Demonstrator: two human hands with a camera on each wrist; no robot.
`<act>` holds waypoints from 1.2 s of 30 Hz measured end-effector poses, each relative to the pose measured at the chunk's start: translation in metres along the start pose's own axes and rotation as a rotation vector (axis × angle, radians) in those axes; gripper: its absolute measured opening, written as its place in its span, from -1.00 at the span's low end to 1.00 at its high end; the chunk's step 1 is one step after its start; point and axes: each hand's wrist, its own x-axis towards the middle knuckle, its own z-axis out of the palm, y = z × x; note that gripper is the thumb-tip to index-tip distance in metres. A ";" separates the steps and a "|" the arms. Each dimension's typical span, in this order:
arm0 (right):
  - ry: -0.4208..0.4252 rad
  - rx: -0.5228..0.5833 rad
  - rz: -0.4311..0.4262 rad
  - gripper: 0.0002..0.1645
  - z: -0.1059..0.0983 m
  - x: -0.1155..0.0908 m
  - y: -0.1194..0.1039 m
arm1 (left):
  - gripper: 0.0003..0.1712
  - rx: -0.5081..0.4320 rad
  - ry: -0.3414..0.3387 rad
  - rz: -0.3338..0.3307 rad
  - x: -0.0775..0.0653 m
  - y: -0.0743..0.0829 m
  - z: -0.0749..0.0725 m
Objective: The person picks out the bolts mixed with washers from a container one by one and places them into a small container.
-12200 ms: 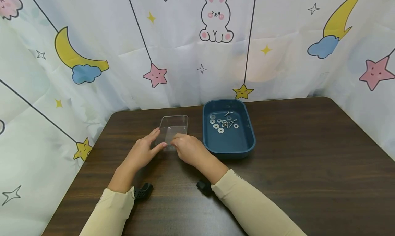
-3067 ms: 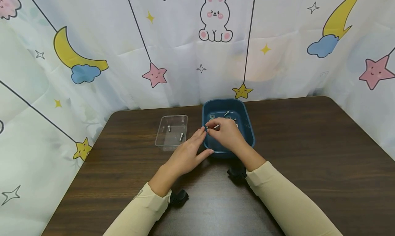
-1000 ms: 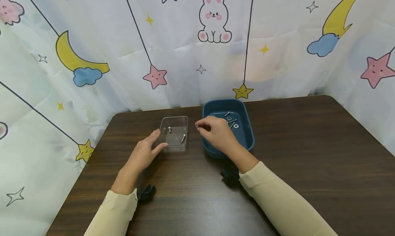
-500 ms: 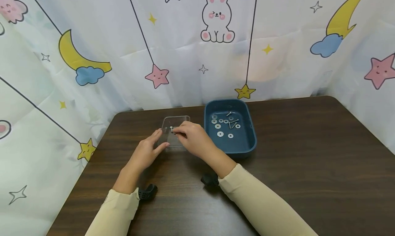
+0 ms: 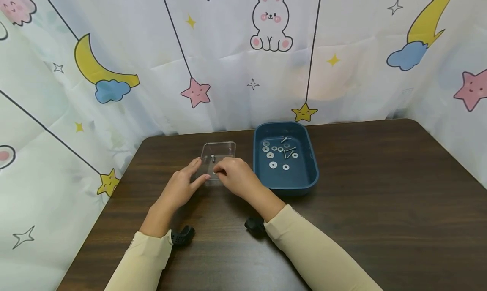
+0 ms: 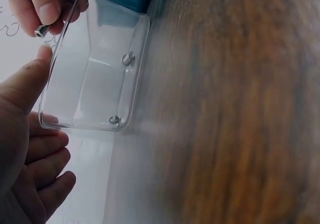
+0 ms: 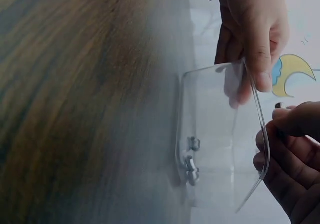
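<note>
My left hand [image 5: 181, 185] rests at the left side of a clear plastic box [image 5: 224, 145], fingers extended and thumb at its near rim. Over the box's near right part, my right hand [image 5: 237, 177] pinches a small metal nut [image 6: 42, 31] between thumb and fingertips, just above the rim. Inside the box lie two bolts; one bolt [image 5: 213, 158] shows in the head view, while the right hand hides the other. Both appear in the wrist views, such as the bolt [image 6: 128, 59] nearer the tray.
A blue tray [image 5: 313, 179] stands right of the box, close to the right hand. It holds several washers [image 5: 273, 165] and several screws [image 5: 290, 149]. The dark wooden table [image 5: 365, 189] ends at a patterned curtain [image 5: 228, 109] behind.
My right hand has left the blue tray with the nut and come over the clear box, last drawing slightly nearer. My left hand has shifted from the tray to the box. Two bolts now lie inside.
</note>
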 end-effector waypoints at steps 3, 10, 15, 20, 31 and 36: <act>-0.030 -0.019 -0.003 -0.81 -0.001 -0.001 0.001 | -0.10 -0.004 -0.005 -0.006 0.000 0.000 0.000; -0.084 -0.065 -0.022 -0.80 -0.001 -0.003 0.001 | -0.11 -0.011 -0.016 -0.012 0.000 0.000 -0.001; -0.093 -0.124 -0.039 -0.80 0.001 -0.004 0.000 | -0.12 -0.004 -0.018 -0.001 0.000 0.000 -0.001; -0.086 -0.162 -0.076 -0.79 0.001 -0.006 -0.001 | -0.11 0.005 -0.029 0.008 -0.001 0.000 -0.002; -0.091 -0.213 -0.089 -0.79 0.002 -0.005 -0.001 | -0.15 0.015 -0.020 0.044 0.000 -0.005 -0.002; -0.101 -0.243 -0.092 -0.78 0.002 -0.006 -0.002 | -0.16 0.031 -0.003 0.055 0.000 -0.006 -0.002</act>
